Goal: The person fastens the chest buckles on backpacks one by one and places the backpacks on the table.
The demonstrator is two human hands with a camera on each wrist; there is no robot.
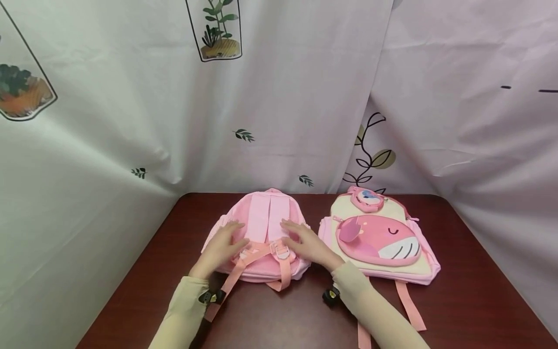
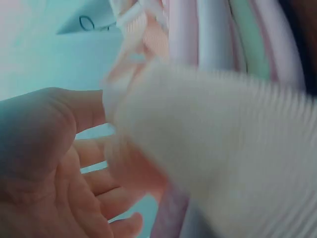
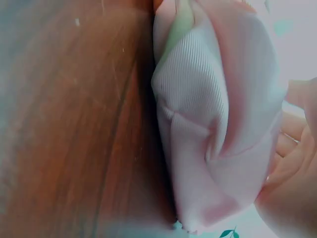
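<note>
A pink backpack (image 1: 267,213) lies on the table with its shoulder straps and salmon webbing (image 1: 257,256) facing up. My left hand (image 1: 222,248) is over its left side, fingers spread and pointing toward the straps. Over the right side, near the strap buckle (image 1: 280,250), lies my right hand (image 1: 308,246) with fingers loosely extended. In the left wrist view a blurred webbing strap (image 2: 208,134) crosses in front of the palm (image 2: 54,168) and hides some fingers. The right wrist view shows the bag's ribbed side pocket (image 3: 193,79), with the hand (image 3: 292,183) at the far right.
To the right lies a second backpack, cream and pink, with a whale-shaped front pocket (image 1: 379,240) and a small round pouch (image 1: 367,199). Its webbing straps (image 1: 410,305) trail toward the near side. A printed white curtain (image 1: 279,97) hangs behind the dark wooden table (image 1: 270,320).
</note>
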